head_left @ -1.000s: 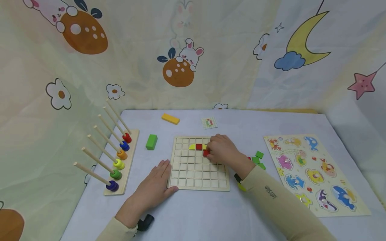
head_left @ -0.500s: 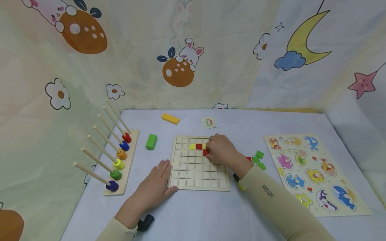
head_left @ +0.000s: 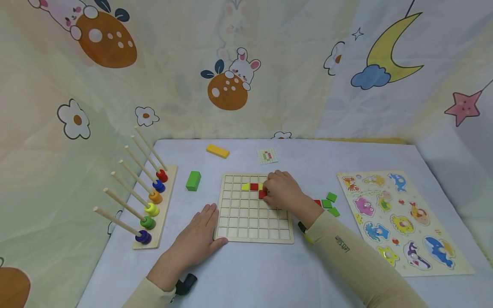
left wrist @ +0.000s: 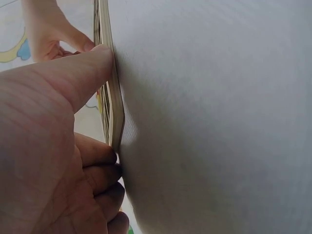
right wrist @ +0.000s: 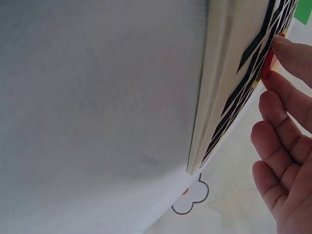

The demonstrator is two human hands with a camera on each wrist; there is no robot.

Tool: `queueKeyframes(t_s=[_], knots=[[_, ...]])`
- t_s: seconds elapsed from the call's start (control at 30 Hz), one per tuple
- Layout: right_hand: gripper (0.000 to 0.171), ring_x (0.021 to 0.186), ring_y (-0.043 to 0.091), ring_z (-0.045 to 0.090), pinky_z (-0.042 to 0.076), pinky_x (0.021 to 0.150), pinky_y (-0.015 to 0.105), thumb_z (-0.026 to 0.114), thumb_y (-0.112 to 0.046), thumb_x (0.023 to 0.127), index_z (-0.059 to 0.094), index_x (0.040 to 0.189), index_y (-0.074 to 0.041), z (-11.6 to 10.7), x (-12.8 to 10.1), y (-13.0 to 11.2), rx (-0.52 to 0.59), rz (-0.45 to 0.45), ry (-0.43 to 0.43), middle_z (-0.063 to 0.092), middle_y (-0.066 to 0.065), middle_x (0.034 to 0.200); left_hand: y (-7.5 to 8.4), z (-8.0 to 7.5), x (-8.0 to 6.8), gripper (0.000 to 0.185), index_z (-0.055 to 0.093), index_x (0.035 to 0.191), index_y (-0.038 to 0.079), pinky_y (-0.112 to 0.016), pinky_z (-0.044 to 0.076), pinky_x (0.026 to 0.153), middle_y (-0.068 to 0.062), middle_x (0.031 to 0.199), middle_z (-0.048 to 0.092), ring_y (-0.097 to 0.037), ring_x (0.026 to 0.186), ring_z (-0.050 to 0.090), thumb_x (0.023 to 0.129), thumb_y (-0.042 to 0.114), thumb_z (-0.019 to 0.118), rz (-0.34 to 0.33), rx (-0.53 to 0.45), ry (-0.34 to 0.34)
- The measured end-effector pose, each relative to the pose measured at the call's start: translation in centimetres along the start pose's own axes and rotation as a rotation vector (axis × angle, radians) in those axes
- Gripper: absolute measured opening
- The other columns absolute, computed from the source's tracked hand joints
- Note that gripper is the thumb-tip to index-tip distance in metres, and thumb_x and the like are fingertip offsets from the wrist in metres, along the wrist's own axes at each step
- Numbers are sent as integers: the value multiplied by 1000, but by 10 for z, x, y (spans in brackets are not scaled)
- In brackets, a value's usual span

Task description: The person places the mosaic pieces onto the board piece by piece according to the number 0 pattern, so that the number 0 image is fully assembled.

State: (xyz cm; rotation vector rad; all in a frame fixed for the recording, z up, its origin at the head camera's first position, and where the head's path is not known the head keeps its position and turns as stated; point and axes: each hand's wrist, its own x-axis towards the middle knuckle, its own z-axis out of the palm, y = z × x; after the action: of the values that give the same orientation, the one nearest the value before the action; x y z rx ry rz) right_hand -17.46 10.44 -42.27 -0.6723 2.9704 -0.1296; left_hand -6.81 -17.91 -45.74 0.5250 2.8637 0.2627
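Note:
A wooden grid board lies in the middle of the table. A yellow tile and a red tile sit in its second row. My right hand arches over the board's upper right part, its fingertips holding another red tile down in a cell one row lower. My left hand lies flat on the table at the board's front left corner. Its thumb presses against the board's edge.
A peg rack with coloured rings stands at the left. A green block, a yellow block and a small pattern card lie behind the board. Loose green tiles and an animal puzzle lie to the right.

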Motion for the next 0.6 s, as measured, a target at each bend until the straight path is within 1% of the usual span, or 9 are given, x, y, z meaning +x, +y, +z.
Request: queueKeyframes(t_s=[0.53, 0.6], knots=[[20, 97, 20, 54, 49, 105, 43, 82, -32, 91, 82, 104, -18, 2, -2, 3, 35, 4, 14, 69, -1, 102, 0, 1, 1, 98, 25, 165, 3, -52, 25, 132, -14, 176, 19, -31, 165, 15, 98, 63, 62, -4, 16, -9], [21, 98, 21, 55, 49, 104, 43, 82, -32, 91, 82, 105, -17, 1, -3, 5, 49, 6, 31, 69, -2, 102, 0, 0, 1, 97, 24, 166, 3, -52, 24, 132, -14, 176, 19, -31, 165, 15, 98, 63, 61, -2, 21, -8]])
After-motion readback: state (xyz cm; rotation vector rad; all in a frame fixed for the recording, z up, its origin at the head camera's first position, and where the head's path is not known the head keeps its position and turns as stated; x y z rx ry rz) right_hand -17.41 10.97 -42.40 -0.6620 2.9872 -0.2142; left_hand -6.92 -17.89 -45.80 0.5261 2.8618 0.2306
